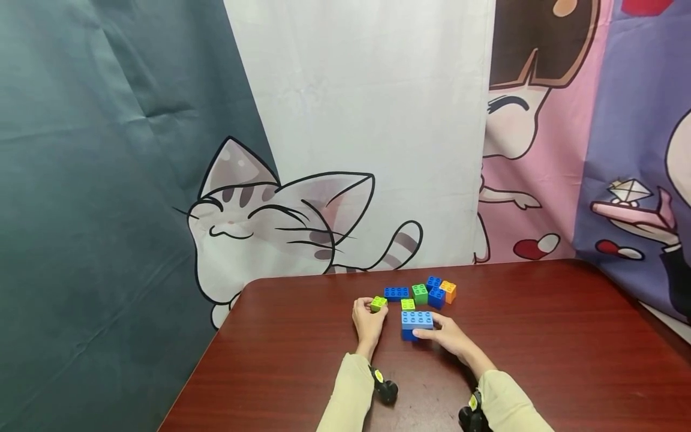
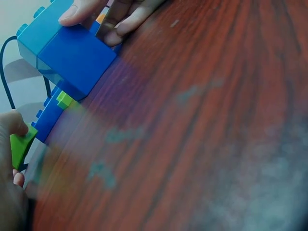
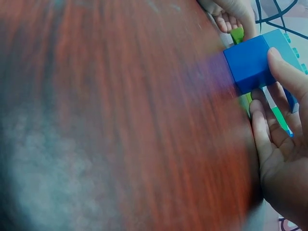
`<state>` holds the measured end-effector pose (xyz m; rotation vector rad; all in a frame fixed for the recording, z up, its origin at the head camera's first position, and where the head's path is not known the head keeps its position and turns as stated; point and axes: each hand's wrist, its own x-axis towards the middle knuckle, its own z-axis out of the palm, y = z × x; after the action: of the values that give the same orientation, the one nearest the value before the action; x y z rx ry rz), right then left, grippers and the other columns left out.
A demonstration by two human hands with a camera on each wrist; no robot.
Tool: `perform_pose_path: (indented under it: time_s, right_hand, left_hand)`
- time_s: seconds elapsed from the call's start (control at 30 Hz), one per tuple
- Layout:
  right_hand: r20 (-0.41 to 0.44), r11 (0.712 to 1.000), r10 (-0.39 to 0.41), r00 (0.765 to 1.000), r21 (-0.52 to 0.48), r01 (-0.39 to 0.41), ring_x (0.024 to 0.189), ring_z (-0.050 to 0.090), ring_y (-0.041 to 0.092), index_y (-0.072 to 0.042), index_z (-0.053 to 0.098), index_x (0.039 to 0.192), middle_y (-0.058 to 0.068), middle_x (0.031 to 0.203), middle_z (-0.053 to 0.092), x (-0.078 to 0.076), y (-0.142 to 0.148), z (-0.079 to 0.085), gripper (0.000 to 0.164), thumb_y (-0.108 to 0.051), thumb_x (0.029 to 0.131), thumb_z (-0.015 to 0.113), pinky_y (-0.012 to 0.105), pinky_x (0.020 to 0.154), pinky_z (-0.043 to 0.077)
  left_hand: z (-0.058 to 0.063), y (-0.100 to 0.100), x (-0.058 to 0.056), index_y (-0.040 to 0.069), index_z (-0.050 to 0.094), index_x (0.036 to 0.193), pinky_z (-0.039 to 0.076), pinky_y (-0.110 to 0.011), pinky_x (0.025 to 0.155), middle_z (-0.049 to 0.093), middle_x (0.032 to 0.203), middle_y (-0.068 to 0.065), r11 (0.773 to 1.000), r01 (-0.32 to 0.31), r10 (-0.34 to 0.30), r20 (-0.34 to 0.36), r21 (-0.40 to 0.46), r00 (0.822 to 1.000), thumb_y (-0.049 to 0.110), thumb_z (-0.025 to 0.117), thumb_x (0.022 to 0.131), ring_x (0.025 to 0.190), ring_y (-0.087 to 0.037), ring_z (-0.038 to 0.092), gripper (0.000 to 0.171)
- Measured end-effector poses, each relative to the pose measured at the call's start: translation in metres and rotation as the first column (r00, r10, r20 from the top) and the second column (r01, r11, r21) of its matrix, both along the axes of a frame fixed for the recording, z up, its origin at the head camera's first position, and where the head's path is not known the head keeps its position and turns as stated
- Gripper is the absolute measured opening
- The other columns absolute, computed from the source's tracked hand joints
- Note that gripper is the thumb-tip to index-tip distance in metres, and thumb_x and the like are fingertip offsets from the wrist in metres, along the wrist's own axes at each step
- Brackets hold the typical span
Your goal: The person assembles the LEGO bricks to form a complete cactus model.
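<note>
My left hand (image 1: 368,324) pinches a small lime-green toy brick (image 1: 379,303) between thumb and fingers, at the left end of the loose bricks. To its right, my right hand (image 1: 450,339) grips a light blue brick (image 1: 417,319) joined on top of a dark blue brick (image 1: 408,334). The right thumb lies along the near side of this pair, while the other fingers are partly behind it. In the left wrist view the dark blue brick (image 2: 77,60) appears low over the tabletop; whether it touches the wood I cannot tell.
Just beyond the blue pair sits another lime brick (image 1: 408,305). Behind it are a long blue brick (image 1: 396,293), a green brick (image 1: 420,294), two blue bricks (image 1: 436,298) and an orange brick (image 1: 448,291). A printed cartoon cloth (image 1: 378,120) hangs behind the brown table (image 1: 291,342).
</note>
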<state>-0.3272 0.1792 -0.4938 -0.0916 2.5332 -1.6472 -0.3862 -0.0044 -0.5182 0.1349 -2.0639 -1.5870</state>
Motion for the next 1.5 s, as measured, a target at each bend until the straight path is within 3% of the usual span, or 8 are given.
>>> perform_pose_path:
  time_s: [0.37,0.73,1.2,1.5]
  right_hand:
    - [0.012,1.0,0.004,1.0,-0.012,-0.004,0.113,0.058,0.027,0.004,0.048,0.137,0.02,0.126,0.064,0.0,0.0,0.0,0.065,-0.032,0.088,0.071,0.054,0.103,0.043]
    - [0.022,1.0,0.0,1.0,-0.014,0.001,0.116,0.056,0.031,0.003,0.048,0.138,0.021,0.129,0.062,0.0,-0.001,-0.001,0.07,-0.036,0.086,0.073,0.055,0.105,0.041]
    - [0.015,1.0,0.004,1.0,0.003,-0.004,0.117,0.055,0.032,0.003,0.047,0.139,0.022,0.13,0.06,0.002,0.003,0.003,0.068,-0.036,0.088,0.071,0.055,0.105,0.041]
    - [0.012,1.0,0.015,1.0,-0.01,-0.015,0.114,0.056,0.029,0.003,0.048,0.138,0.02,0.127,0.062,0.003,0.001,0.002,0.068,-0.037,0.087,0.072,0.055,0.105,0.041]
  left_hand:
    - [-0.004,-0.002,0.0,0.003,0.059,0.082,0.048,-0.023,0.072,0.056,0.088,-0.008,0.999,-0.019,0.02,-0.026,0.026,0.999,0.009,0.082,0.065,0.079,-0.017,0.059,0.029]
    - [-0.001,-0.003,0.005,0.0,0.061,0.084,0.055,-0.042,0.086,0.063,0.098,-0.014,0.998,0.043,-0.042,-0.02,0.05,0.999,0.005,0.081,0.066,0.096,-0.028,0.065,0.028]
    - [0.003,-0.006,0.023,0.005,0.063,0.08,0.046,-0.022,0.073,0.061,0.088,-0.006,0.996,0.09,-0.09,-0.012,-0.013,0.996,0.009,0.082,0.066,0.082,-0.013,0.056,0.024]
    - [0.006,-0.013,0.028,0.001,0.063,0.085,0.051,-0.023,0.074,0.061,0.09,-0.009,0.988,0.145,-0.147,0.028,0.051,0.989,0.009,0.084,0.068,0.086,-0.019,0.062,0.028]
